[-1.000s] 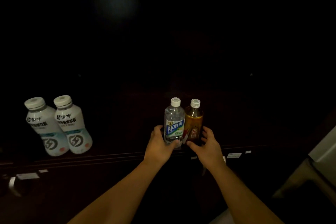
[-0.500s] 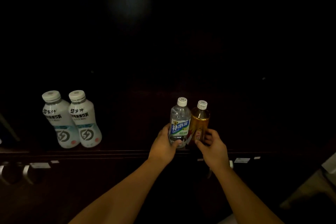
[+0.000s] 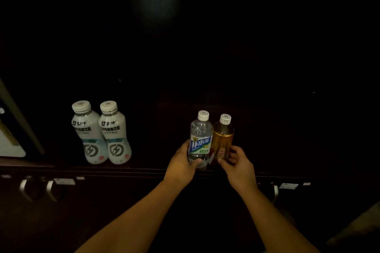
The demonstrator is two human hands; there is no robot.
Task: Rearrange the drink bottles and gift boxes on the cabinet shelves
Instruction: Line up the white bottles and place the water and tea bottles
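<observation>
Clear bottle (image 3: 200, 139): transparent plastic, white screw cap, colourless liquid; blue and white label with large white Chinese characters and a green patch at its lower right. Upright at the front of the dark cabinet shelf (image 3: 144, 167), right of centre.
Amber bottle (image 3: 223, 137): clear plastic, white cap, golden-brown liquid; a small red label low on the front. Upright, touching the clear bottle's right side.
Left hand (image 3: 182, 165): wrapped around the lower part of the clear bottle, thumb across the front, grasping it.
Right hand (image 3: 238, 167): thumb and fingers closed on the base of the amber bottle, holding it.
White bottles (image 3: 101, 132): two alike, opaque white, waisted, wide pale caps; black Chinese lettering over a pale teal band and a grey round lightning emblem. Side by side and touching, well apart to the left on the same shelf.
Shelf: very dark wood, back lost in shadow.
Metal handles (image 3: 37, 188): curved, below the shelf edge at left.
Small white tags (image 3: 289, 186): on the front edge; print too small to read.
</observation>
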